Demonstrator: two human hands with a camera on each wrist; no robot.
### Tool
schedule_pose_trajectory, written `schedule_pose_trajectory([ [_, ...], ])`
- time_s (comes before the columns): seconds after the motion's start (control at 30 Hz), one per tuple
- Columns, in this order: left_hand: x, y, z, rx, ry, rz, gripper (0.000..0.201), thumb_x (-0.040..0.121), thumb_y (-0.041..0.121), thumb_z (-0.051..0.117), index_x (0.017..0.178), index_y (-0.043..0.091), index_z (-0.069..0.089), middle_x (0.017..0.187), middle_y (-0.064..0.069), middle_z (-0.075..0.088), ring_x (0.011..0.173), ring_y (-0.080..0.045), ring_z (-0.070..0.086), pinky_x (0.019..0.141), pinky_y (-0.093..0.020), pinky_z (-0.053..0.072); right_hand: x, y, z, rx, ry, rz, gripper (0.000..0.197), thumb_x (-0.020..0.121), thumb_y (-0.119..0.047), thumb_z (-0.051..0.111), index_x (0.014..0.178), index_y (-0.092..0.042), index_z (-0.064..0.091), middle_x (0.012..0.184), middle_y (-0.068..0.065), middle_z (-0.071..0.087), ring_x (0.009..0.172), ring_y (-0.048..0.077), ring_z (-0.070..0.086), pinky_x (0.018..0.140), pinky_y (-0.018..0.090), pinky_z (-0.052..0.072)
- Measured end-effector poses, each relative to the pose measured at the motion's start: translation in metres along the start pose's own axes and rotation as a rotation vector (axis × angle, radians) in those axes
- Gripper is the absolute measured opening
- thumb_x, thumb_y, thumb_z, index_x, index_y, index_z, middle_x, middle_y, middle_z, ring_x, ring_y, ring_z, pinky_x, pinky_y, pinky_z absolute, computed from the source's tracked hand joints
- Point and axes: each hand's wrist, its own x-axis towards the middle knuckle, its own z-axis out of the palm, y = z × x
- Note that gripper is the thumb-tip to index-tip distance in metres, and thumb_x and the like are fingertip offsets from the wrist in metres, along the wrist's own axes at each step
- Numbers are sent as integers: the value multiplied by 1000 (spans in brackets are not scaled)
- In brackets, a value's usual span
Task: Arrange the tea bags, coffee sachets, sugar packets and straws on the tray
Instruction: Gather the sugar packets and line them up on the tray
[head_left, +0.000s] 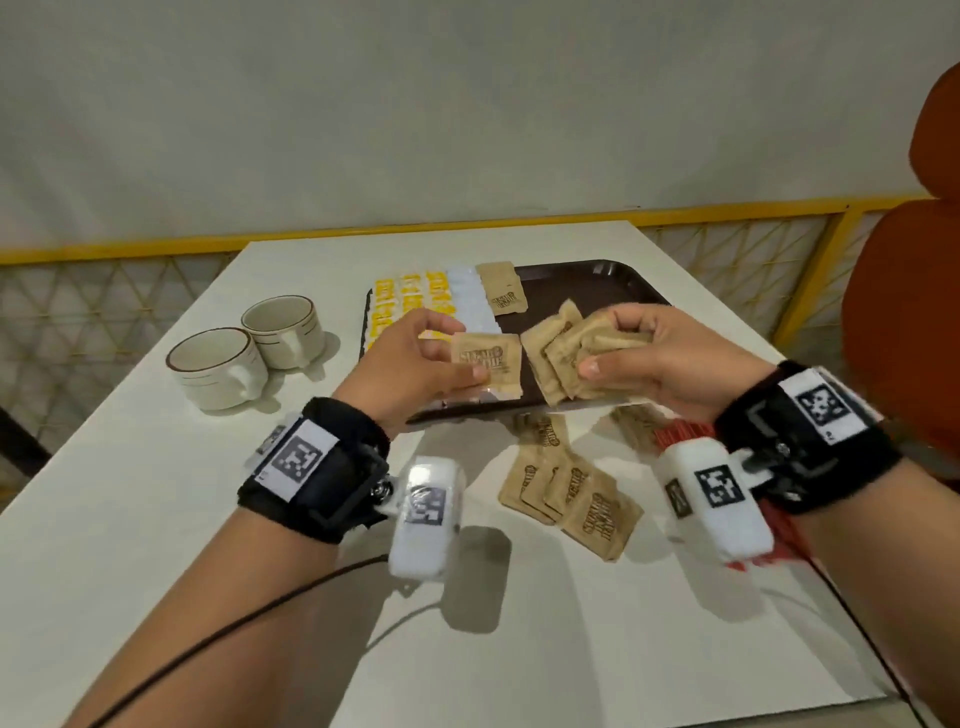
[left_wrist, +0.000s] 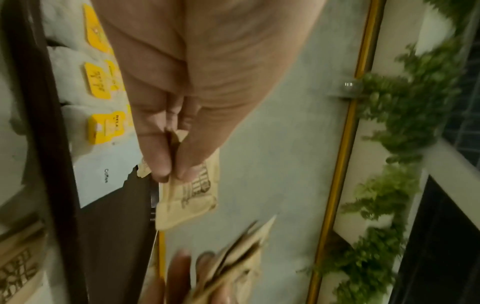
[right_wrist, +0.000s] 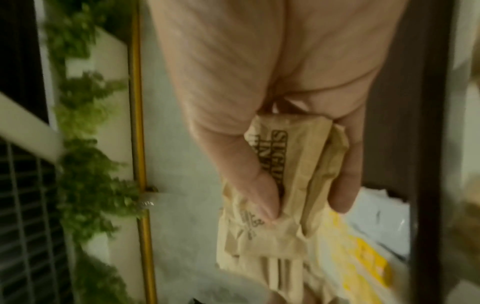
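Note:
Over the near edge of the dark brown tray (head_left: 613, 278), my left hand (head_left: 415, 358) pinches one brown sugar packet (head_left: 491, 364) between thumb and fingers; the same packet (left_wrist: 187, 197) hangs from the fingertips in the left wrist view. My right hand (head_left: 644, 358) grips a fan of several brown sugar packets (head_left: 561, 353), seen bunched (right_wrist: 285, 185) in the right wrist view. On the tray lie rows of yellow-tagged tea bags (head_left: 410, 301), white coffee sachets (head_left: 470, 299) and one sugar packet (head_left: 503, 288).
More sugar packets (head_left: 571, 493) lie loose on the white table (head_left: 130, 519) in front of the tray, with red items (head_left: 680, 431) partly hidden under my right wrist. Two cream cups (head_left: 249, 348) stand left of the tray. An orange chair (head_left: 914, 312) is at the right.

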Motion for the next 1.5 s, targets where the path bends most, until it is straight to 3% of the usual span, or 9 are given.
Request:
schedule_pose_trajectory([
  [0.13,-1,-15,7,-143,64,27,18,81,-8,66,85,7,56,86,-17,66,72,-18,68,61,-22,56,22,16,32,246,68,-33,44,67,1,68,109,5,56,102,22,65,82,26,68,77,35,59],
  [0.33,-2,-30,1,-424,-24,-33,21,90,-7,51,105,0,63,101,-14,70,86,-19,68,70,-22,56,40,24,53,325,120,10,54,70,4,69,120,11,51,114,32,60,98,38,63,84,43,55],
  [0.47,-1,-31,1,-532,44,-89,13,92,0,52,103,5,58,95,-9,70,76,-14,69,60,-21,55,47,20,56,308,87,31,47,63,-1,71,107,6,57,104,26,64,84,31,66,80,40,57],
  [0.6,2,-28,-5,-788,56,-127,18,94,8,50,107,0,59,107,-17,64,90,-23,65,74,-30,59,42,34,52,355,68,54,52,65,-1,70,114,8,55,105,26,65,84,29,69,71,35,60],
  [0.7,2,-24,-8,-936,93,-137,18,95,4,46,96,-2,63,99,-17,67,81,-22,69,71,-28,57,39,39,52,339,59,52,50,65,-1,70,112,8,55,102,25,67,82,28,70,70,34,60],
  [0.83,3,-26,-7,-864,123,-212,14,95,8,49,96,0,61,91,-16,69,84,-20,63,60,-20,56,39,39,54,341,68,34,46,65,-1,70,108,8,57,100,24,68,83,29,69,70,35,60],
  [1.0,-2,-26,2,-790,-8,-249,15,94,15,51,99,7,62,99,-15,67,93,-22,62,64,-21,56,38,43,58,396,133,42,18,78,8,64,94,1,60,91,20,69,75,26,70,65,33,60],
  [1.13,-2,-30,9,-692,-91,-213,18,92,5,47,102,5,62,95,-11,68,81,-16,61,59,-18,51,39,43,59,420,157,41,14,79,9,63,91,1,61,84,18,70,70,24,70,62,31,60],
  [1.5,-1,-38,11,-542,32,-213,14,89,9,58,101,6,65,89,-10,69,73,-16,63,54,-18,51,39,47,67,357,154,21,15,82,12,61,88,-1,63,85,17,69,72,23,69,64,30,60],
])
